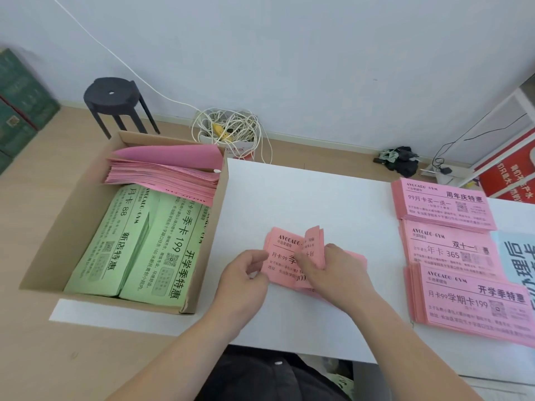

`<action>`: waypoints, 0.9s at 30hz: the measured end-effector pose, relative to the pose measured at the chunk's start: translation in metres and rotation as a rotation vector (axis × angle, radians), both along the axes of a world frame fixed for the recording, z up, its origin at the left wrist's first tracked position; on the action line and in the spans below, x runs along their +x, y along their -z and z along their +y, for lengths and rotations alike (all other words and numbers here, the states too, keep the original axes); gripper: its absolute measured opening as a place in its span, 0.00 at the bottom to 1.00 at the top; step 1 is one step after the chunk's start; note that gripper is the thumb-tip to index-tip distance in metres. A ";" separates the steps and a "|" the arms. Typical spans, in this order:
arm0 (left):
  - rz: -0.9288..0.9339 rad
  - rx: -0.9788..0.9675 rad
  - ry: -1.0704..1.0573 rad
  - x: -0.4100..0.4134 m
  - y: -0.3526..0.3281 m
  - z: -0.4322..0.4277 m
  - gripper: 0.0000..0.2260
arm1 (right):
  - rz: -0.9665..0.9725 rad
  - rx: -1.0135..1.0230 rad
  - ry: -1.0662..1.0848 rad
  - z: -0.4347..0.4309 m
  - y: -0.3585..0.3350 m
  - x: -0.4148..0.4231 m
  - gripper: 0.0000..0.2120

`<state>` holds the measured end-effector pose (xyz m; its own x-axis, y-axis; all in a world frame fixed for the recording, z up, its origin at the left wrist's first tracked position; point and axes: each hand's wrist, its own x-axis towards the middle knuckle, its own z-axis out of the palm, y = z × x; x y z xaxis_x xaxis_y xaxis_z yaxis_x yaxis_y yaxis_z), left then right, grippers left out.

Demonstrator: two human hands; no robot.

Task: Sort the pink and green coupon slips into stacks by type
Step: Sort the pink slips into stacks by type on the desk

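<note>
A small bundle of pink coupon slips (282, 256) lies in the middle of the white table (333, 204). My left hand (246, 277) pinches its left edge. My right hand (333, 270) grips the right part and lifts a few slips (314, 241) upright. Three sorted pink stacks lie in a column at the right: a far stack (443, 205), a middle stack (451, 250) and a near stack (474, 302). To the left, a cardboard box (72, 227) holds two green stacks (139, 241) and a thick pink pile (165, 172).
A blue printed sheet (518, 256) lies at the table's right edge, beside the pink stacks. On the floor behind stand a black stool (115, 96), a tangle of white cables (228, 128) and dark items (401, 160). A red sign (509, 175) leans at the far right.
</note>
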<state>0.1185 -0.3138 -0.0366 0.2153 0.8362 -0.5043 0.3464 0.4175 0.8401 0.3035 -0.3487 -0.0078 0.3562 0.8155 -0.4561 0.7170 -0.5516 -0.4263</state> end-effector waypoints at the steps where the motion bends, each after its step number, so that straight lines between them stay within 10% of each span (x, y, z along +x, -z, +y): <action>1: -0.039 -0.021 -0.041 0.000 -0.002 0.002 0.17 | -0.010 0.000 -0.004 0.001 -0.002 -0.003 0.20; 12: 0.003 0.021 -0.135 -0.004 0.015 0.002 0.14 | -0.030 -0.063 -0.072 0.000 -0.004 -0.011 0.59; 27: 0.092 0.269 0.217 -0.007 0.006 -0.009 0.16 | -0.011 -0.042 -0.113 -0.009 0.005 0.001 0.45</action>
<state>0.1112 -0.3226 -0.0430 0.3666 0.8815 -0.2976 0.4817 0.0938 0.8713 0.3046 -0.3579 -0.0128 0.2678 0.8313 -0.4871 0.7802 -0.4837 -0.3967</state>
